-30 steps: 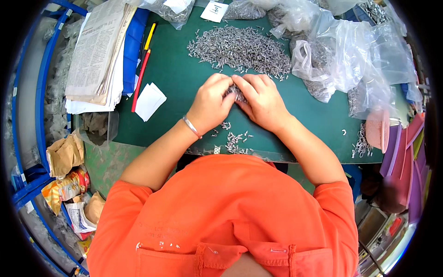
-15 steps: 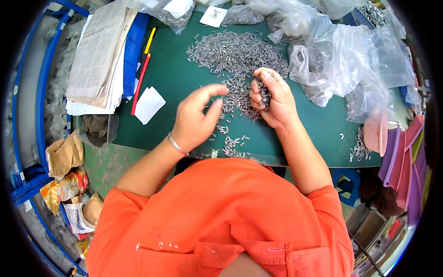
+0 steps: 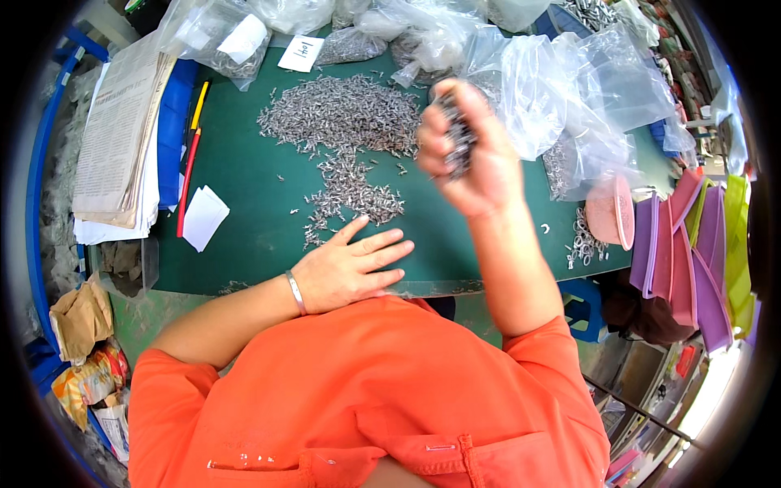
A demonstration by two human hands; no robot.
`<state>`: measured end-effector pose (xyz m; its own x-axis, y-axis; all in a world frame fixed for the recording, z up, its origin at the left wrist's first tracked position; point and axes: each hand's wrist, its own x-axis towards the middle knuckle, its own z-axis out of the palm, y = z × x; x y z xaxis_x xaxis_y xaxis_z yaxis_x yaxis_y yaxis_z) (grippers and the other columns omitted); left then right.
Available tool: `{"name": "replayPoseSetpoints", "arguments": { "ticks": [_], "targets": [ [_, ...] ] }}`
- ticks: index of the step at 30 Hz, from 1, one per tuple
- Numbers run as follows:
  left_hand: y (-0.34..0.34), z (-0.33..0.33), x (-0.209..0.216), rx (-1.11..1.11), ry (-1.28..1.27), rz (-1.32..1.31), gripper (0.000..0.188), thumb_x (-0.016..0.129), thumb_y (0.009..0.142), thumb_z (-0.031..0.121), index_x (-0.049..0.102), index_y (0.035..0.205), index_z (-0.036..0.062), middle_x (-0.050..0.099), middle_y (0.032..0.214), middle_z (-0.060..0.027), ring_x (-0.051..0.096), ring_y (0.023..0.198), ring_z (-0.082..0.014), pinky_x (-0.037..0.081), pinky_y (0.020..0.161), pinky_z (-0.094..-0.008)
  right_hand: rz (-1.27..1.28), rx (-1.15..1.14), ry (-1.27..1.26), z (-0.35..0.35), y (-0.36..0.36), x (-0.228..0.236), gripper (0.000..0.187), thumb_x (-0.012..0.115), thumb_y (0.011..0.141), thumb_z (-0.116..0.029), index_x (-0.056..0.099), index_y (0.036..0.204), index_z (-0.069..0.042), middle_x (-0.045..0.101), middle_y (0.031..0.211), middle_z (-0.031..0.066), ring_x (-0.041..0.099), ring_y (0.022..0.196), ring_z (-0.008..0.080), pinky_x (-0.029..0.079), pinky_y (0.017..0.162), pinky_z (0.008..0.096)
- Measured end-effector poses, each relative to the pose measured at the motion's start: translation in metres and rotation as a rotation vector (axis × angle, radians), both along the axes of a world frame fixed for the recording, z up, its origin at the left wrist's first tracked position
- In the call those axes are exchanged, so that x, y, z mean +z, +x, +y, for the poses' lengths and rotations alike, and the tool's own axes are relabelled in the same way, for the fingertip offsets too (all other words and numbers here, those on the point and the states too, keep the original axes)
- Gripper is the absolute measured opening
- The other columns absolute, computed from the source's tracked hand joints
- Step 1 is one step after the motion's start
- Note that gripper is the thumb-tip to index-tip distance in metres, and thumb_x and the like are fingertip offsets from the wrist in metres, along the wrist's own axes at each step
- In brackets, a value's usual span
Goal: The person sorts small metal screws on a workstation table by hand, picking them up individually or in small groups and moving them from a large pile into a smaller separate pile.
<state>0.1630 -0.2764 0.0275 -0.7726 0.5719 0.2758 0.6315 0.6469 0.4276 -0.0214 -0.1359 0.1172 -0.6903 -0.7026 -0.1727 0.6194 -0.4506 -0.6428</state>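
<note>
My right hand [image 3: 482, 159] is closed around a handful of small silver metal parts [image 3: 458, 134], raised over the table to the right of a big pile. Its fingers are curled and the parts show between them and the palm. Palm down near the table's front edge, my left hand [image 3: 351, 267] has its fingers stretched and spread, with nothing in it. A smaller heap of the same parts [image 3: 358, 199] lies just beyond its fingertips. That heap runs up into the wide main pile [image 3: 342, 114]. The parts are too small to tell their exact kind.
Clear plastic bags [image 3: 529, 89] of parts crowd the back and right of the green table [image 3: 244, 252]. Newspapers [image 3: 122, 138], a red pencil [image 3: 189, 183] and white paper slips [image 3: 205, 218] lie left. A pink container [image 3: 608, 211] stands beside loose rings [image 3: 584, 240] at right.
My right hand has lifted with its handful, away from the pile. My left hand has come down toward the table's front edge, its fingers now spread. The whole view has shifted rightward.
</note>
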Motion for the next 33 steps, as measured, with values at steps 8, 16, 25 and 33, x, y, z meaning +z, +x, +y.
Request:
{"name": "replayPoseSetpoints", "arguments": {
  "ticks": [8,16,25,33],
  "targets": [
    [-0.042,-0.008,-0.009,0.356,-0.035,0.121,0.027,0.074,0.084,0.016,0.072,0.111,0.0138,0.058,0.141,-0.0095,0.049,0.137,-0.0290,0.032,0.114,-0.0577,0.271,-0.470,0.028,0.057,-0.088,0.040,0.021,0.060,0.101,-0.025,0.056,0.111,-0.008,0.056,0.083,0.0043,0.052,0.068,0.0137,0.038,0.049,0.0250],
    [-0.041,-0.046,0.024,0.769,0.368,0.209,0.017,0.073,0.088,0.008,0.070,0.104,0.0041,0.064,0.111,-0.0101,0.061,0.087,-0.0214,0.049,0.079,-0.0339,0.695,-0.483,0.902,0.032,-0.114,-0.007,0.024,0.057,0.095,-0.015,0.067,0.110,0.001,0.069,0.101,0.0153,0.065,0.095,0.0285,0.048,0.089,0.0350],
    [0.008,-0.073,0.029,0.841,0.066,-0.241,0.080,0.091,0.064,0.022,0.054,0.133,0.0052,0.056,0.108,-0.0132,0.062,0.087,-0.0314,0.053,0.076,-0.0424,1.554,-0.923,1.118,0.033,-0.088,0.011,0.020,0.057,0.095,-0.007,0.073,0.105,-0.001,0.073,0.087,0.0171,0.069,0.079,0.0259,0.053,0.073,0.0347],
    [-0.015,-0.037,0.017,0.800,0.615,-0.342,0.034,0.077,0.083,0.003,0.062,0.114,0.0033,0.060,0.091,-0.0051,0.062,0.072,-0.0118,0.053,0.067,-0.0279,1.782,0.315,0.657,0.011,0.027,-0.053,0.086,0.080,0.077,-0.048,0.050,0.141,0.000,0.043,0.150,0.0228,0.045,0.137,0.0399,0.038,0.112,0.0527]
  ]
}}
